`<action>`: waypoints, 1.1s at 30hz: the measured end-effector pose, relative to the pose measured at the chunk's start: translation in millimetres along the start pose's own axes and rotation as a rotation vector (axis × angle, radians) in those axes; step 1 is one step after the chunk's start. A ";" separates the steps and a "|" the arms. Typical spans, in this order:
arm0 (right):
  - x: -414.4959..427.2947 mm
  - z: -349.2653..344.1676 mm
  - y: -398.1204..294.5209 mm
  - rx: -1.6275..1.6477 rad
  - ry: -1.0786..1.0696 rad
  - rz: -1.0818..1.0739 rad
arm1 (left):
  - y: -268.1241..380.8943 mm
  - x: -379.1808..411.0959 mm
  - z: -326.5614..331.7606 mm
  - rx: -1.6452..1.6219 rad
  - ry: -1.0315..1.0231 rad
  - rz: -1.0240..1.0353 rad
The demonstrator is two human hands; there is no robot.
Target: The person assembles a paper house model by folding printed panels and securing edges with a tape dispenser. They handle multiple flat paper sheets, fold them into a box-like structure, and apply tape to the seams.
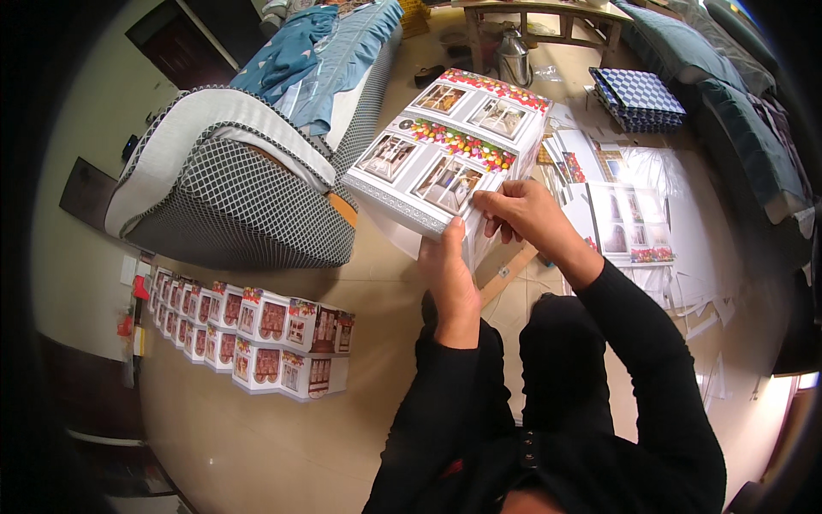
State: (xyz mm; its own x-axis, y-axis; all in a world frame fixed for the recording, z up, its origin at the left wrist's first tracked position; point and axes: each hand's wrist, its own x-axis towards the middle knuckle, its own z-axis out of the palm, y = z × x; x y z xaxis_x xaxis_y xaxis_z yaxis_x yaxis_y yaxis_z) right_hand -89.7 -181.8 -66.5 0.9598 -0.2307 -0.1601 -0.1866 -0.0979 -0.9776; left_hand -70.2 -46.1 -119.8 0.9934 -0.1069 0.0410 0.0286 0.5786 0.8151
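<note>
A white printed box or panel piece point(449, 138), showing house windows and rows of tulips, is tilted in front of me. My left hand point(453, 276) grips its near lower corner, thumb on the edge and fingers hidden underneath. The thumb and forefinger of my right hand point(517, 209) pinch its near right edge, with the other fingers curled. Clear plastic film or glossy material hangs along that side. Beneath the piece, a wooden bar point(507, 276) is partly seen near my knees.
Folded printed houses point(263, 334) stand in rows on the floor at left. Flat printed sheets point(632, 221) and white offcuts lie at right, below a stack of blue checked pieces point(636, 96). A patterned bed end point(257, 193), a table point(546, 13) and a metal can point(514, 58) stand beyond.
</note>
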 end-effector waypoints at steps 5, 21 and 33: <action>-5.8 0.4 9.9 -0.003 -0.033 0.078 | 3.6 0.1 0.6 0.006 0.028 -0.002; -20.7 -2.9 43.7 -0.378 0.421 -0.696 | 6.1 -1.7 -1.6 0.021 -0.072 -0.009; -12.9 -10.5 47.9 -0.175 0.369 -0.729 | -3.3 -6.4 -14.8 0.123 -0.206 0.036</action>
State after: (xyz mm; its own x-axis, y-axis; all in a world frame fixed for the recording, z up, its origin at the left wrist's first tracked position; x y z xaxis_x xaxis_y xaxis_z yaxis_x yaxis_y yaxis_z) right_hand -113.3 -193.7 -109.8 0.7279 -0.3502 0.5895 0.3961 -0.4870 -0.7784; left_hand -74.9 -35.4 -131.4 0.9495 -0.2583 0.1782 -0.0326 0.4836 0.8747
